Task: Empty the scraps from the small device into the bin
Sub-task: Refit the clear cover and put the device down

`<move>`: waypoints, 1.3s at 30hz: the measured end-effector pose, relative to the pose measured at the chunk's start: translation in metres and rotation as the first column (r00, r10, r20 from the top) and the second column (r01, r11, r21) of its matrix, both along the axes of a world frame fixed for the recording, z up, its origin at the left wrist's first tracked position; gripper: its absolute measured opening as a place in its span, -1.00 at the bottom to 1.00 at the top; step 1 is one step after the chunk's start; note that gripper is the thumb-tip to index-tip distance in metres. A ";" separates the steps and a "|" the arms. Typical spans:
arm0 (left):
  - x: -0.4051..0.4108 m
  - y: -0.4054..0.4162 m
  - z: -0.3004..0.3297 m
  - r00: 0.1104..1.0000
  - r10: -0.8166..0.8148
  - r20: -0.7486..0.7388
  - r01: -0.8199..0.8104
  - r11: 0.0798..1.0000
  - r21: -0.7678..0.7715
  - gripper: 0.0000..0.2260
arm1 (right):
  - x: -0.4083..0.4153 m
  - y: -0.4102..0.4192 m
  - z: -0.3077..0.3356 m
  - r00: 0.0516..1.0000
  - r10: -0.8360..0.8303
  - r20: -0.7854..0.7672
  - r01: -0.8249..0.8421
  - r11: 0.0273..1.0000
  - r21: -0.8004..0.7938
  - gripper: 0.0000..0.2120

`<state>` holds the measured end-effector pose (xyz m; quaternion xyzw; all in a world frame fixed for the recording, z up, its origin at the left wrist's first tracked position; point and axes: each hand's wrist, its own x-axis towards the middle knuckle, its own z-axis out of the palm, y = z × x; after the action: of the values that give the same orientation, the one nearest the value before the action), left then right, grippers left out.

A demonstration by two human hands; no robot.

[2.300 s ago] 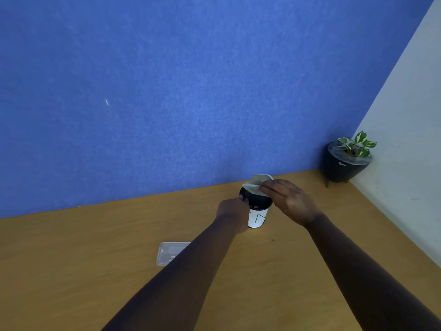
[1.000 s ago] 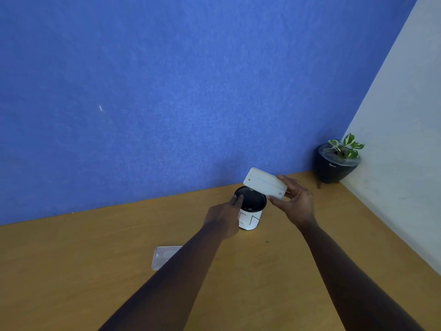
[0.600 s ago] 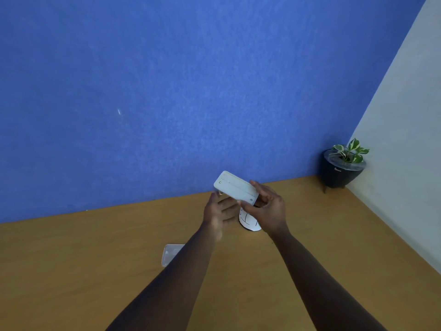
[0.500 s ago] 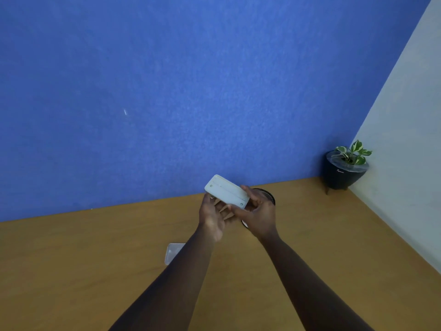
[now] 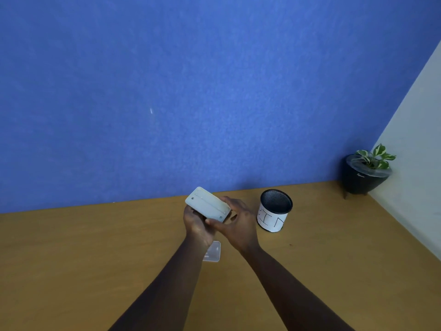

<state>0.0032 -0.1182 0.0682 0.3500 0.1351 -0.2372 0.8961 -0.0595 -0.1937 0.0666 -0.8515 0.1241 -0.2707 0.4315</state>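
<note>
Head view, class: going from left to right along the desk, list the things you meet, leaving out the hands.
Small white device → clear lid on the desk, partly below it → bin → potted plant.

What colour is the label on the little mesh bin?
White, with black hand-drawn letters, on the black mesh bin; head view.

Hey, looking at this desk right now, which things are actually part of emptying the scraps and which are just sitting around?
Part of the job:
- small white device, held in both hands, left hand and right hand
- mesh bin with a paper label, standing on the desk to the right of the hands
- clear plastic piece on the desk, possibly the device's cover

Just lying about:
- potted plant in the far corner
</note>
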 end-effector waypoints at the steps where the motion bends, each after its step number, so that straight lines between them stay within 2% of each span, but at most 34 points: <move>1: 0.002 0.003 -0.001 1.000 0.007 -0.008 -0.007 1.000 0.008 -0.59 | 0.001 0.002 0.000 1.000 0.020 0.006 -0.020 1.000 0.003 -0.45; 4: 0.009 0.014 -0.006 1.000 -0.011 -0.002 0.011 0.999 0.039 -0.55 | 0.004 0.007 -0.003 0.996 0.045 0.081 -0.051 0.996 0.075 -0.67; 6: 0.013 0.020 -0.010 1.000 -0.024 0.013 0.023 0.998 0.059 -0.52 | 0.008 0.005 -0.008 0.995 -0.025 0.101 0.008 0.987 0.159 -0.78; 9: 0.016 0.027 -0.014 1.000 -0.013 0.008 0.012 0.999 0.045 -0.53 | 0.012 -0.005 -0.025 0.991 -0.131 -0.007 0.131 0.982 0.137 -0.80; 11: 0.019 0.033 -0.016 1.000 -0.003 -0.004 0.003 0.999 0.047 -0.57 | 0.013 -0.011 -0.040 0.976 -0.102 -0.194 0.111 0.993 0.032 -0.76; 14: 0.025 0.039 -0.020 1.000 0.000 -0.010 0.000 0.998 0.058 -0.59 | 0.015 -0.011 -0.061 0.877 0.036 -0.480 -0.097 0.990 -0.103 -0.57; 18: 0.030 0.042 -0.022 1.000 -0.003 0.009 0.003 0.999 0.047 -0.58 | 0.017 -0.003 -0.075 0.722 0.175 -0.669 -0.361 0.921 -0.148 -0.28; 20: 0.032 0.044 -0.025 1.000 -0.015 0.021 0.014 0.999 0.046 -0.57 | 0.017 0.003 -0.080 0.671 0.187 -0.717 -0.457 0.866 -0.201 -0.24; 26: 0.036 0.048 -0.027 1.000 -0.007 0.001 0.007 0.997 0.071 -0.58 | 0.020 0.007 -0.085 0.722 0.164 -0.672 -0.469 0.830 -0.301 -0.37; 28: 0.036 0.048 -0.027 1.000 0.008 -0.029 -0.005 0.997 0.079 -0.58 | 0.019 0.004 -0.085 0.754 0.159 -0.638 -0.430 0.853 -0.296 -0.37; 31: 0.036 0.048 -0.026 0.997 0.033 -0.068 -0.027 0.995 0.093 -0.56 | 0.017 0.003 -0.079 0.837 0.128 -0.533 -0.240 0.960 -0.147 -0.46; 34: 0.036 0.049 -0.024 0.995 0.054 -0.090 -0.044 0.993 0.111 -0.57 | 0.018 0.002 -0.067 0.912 0.103 -0.398 -0.073 0.993 0.091 -0.73; 37: 0.036 0.048 -0.023 0.992 0.075 -0.100 -0.062 0.991 0.121 -0.59 | 0.017 0.002 -0.062 0.909 0.123 -0.398 -0.072 0.987 0.142 -0.62; 39: 0.035 0.049 -0.022 0.992 0.081 -0.101 -0.067 0.989 0.134 -0.59 | 0.017 0.002 -0.060 0.911 0.127 -0.391 -0.075 0.986 0.147 -0.68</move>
<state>0.0386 -0.0696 0.0465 0.3892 0.2106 -0.2125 0.8712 -0.0424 -0.1915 0.0062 -0.8643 0.1826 -0.0599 0.4648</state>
